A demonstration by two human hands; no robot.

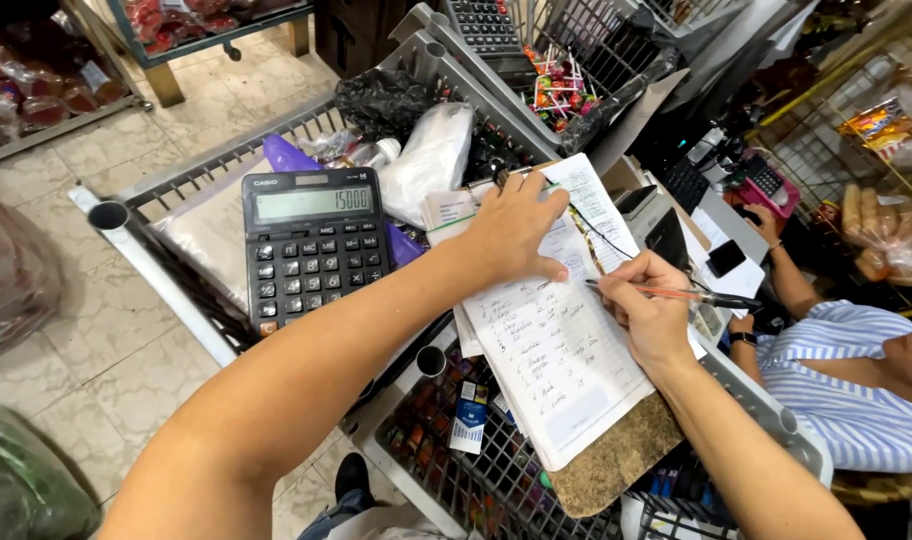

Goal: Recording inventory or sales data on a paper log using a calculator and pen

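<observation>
Far left: a wire shelf (36, 100) holds red packs in clear wrap.
Left wire basket: this grey basket (156, 195) holds a flat clear bag (211, 235), and a black calculator (313, 248) sits on top of it.
Far part of that basket: a purple bag (288, 157), a black bag (381, 100) and a white bag (431, 160) lie in a pile.
Top basket: far in the middle, another wire basket (586, 40) holds bright lollipops (556, 85).
Left hand: the left hand (511, 230) lies flat and spread, pressing down the far part of the paper. It grips nothing.
Paper: the white paper list (561, 375) sits in the middle on a brown clipboard (616, 460), under both hands.
Near basket: below the clipboard, a wire basket (496, 480) holds small boxes.
Right hand: the right hand (651, 305) is closed tight on a red pen (676, 294). The pen lies sideways, just above the right edge of the paper.
Right: another person in a striped shirt (856, 390) sits there, one hand (766, 222) near a pink calculator (766, 185).
</observation>
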